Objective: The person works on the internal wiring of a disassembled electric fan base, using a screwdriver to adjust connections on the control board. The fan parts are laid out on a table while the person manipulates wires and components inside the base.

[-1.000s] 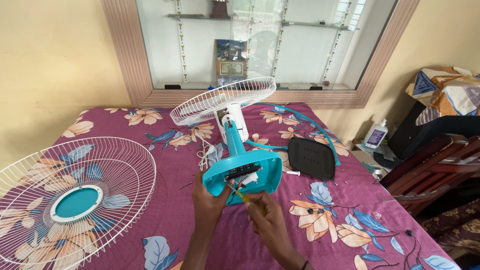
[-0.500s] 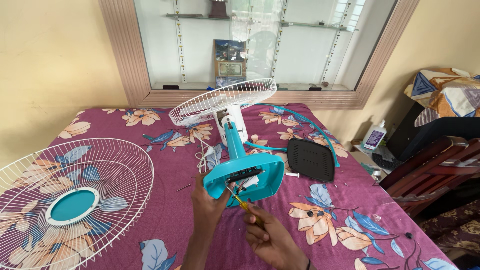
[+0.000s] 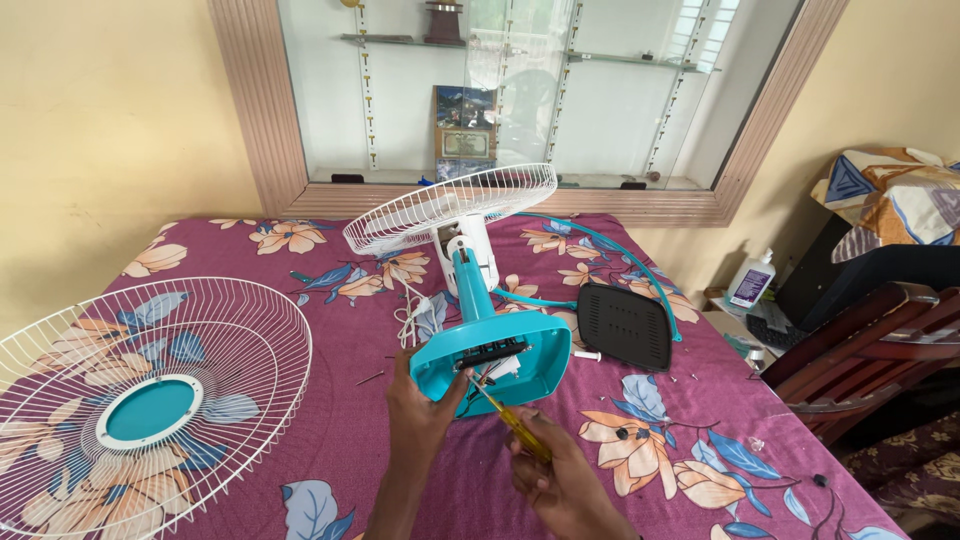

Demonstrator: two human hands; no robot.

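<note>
A dismantled table fan lies on its side on the cloth, its teal base (image 3: 500,365) turned up toward me with a dark switch panel and wires showing inside. My left hand (image 3: 420,405) grips the base's left rim. My right hand (image 3: 560,480) holds a yellow-handled screwdriver (image 3: 515,425), its tip pointing into the open base. Behind the base the teal stem leads to the white motor housing (image 3: 470,250) and the rear white wire guard (image 3: 450,205).
The front wire guard (image 3: 140,400) with a teal hub lies at the left on the floral maroon tablecloth (image 3: 330,330). A black base cover (image 3: 625,325) and a teal ring lie to the right, with small screws near them. A wooden chair (image 3: 870,350) and a white bottle (image 3: 750,280) stand at the right.
My right hand has drawn back toward me with the screwdriver, which now points up into the base. The left hand stays on the rim.
</note>
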